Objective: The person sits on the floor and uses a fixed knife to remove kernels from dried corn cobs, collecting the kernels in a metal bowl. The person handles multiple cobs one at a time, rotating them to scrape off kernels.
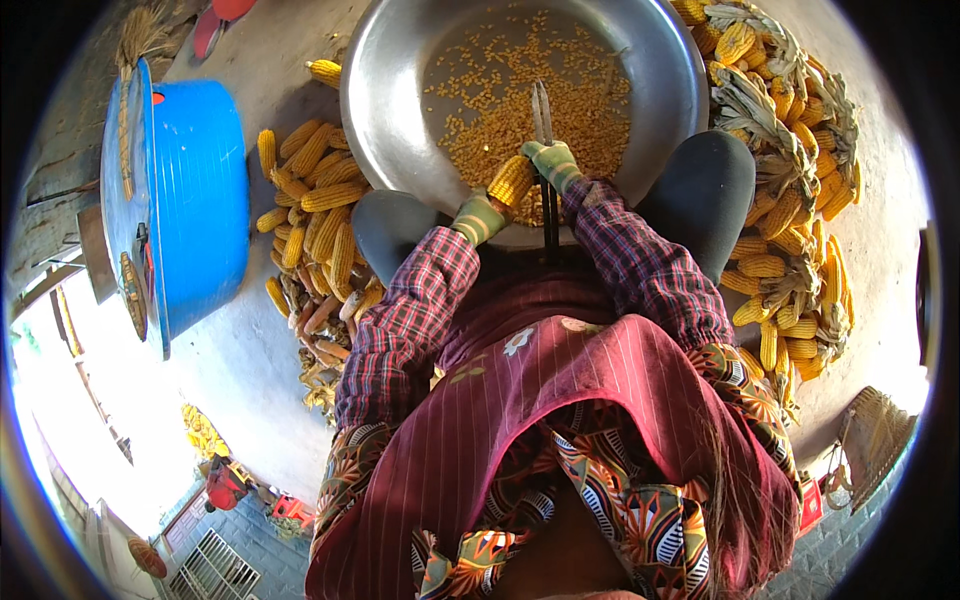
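Observation:
In a green striped work glove, my left hand grips a yellow corn cob with its kernels still on. The cob is tilted towards a narrow upright metal tool, whose two bright prongs rise from dark bars between my knees. My right hand, gloved alike, closes around this tool just below the prongs. Both hands are over the near side of a wide metal basin. Loose corn kernels cover much of its bottom. The tool's foot is hidden near my lap.
A heap of corn cobs lies left of the basin, with stripped cobs nearer me. Husk-tied corn bundles line the right side. Further left is a blue plastic tub with a lid. A woven basket stands at the lower right.

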`<control>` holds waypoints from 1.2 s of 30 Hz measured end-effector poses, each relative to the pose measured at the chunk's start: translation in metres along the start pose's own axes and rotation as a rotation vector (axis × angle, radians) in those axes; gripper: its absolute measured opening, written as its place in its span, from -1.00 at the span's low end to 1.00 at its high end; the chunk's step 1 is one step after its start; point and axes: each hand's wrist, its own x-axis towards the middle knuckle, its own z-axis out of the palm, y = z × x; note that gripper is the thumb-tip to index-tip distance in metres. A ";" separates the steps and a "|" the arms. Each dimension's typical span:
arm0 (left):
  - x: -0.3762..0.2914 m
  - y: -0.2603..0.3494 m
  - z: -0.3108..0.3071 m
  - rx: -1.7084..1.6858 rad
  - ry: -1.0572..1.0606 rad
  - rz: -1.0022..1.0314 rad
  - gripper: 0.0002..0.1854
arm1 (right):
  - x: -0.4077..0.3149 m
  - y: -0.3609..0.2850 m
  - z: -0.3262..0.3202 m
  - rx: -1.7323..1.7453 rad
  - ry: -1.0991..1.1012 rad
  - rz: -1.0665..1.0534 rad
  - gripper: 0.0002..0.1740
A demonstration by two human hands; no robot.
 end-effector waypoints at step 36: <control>-0.042 0.041 -0.029 0.077 0.097 -0.024 -0.55 | 0.056 0.042 0.014 -0.469 -0.046 -0.254 -0.67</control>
